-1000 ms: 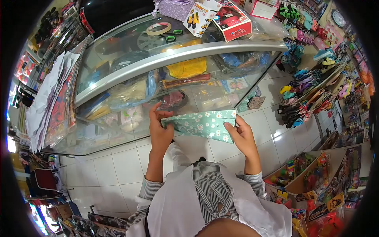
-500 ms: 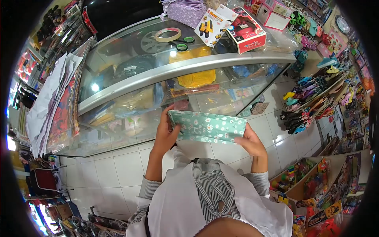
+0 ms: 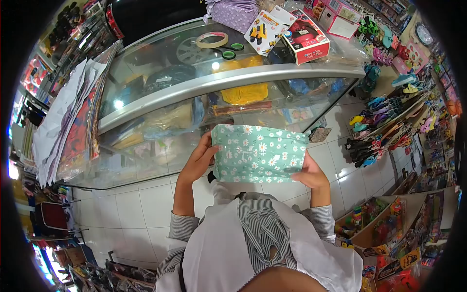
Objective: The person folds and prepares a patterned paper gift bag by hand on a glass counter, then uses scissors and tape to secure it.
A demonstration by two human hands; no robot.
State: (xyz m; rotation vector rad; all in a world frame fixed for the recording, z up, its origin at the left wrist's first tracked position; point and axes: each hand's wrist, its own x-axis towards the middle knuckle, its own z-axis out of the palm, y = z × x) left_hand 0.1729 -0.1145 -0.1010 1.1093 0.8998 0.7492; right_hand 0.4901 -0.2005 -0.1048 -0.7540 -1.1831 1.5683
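Observation:
Between my two hands is a green floral package with white daisies, its broad face turned up toward me. My left hand is closed on its left edge, with some fingers hidden behind it. At the right end, my right hand grips the lower corner, thumb on the front face. The package is held in front of the glass counter, above the tiled floor.
On the counter lie a tape roll, green-handled scissors, a carded toy, a red box and purple bags. Paper sheets hang over its left end. Sandals hang at the right.
The green package has tilted so that more of its broad face shows. My left hand has moved slightly left and down its edge, and my right hand has shifted slightly right.

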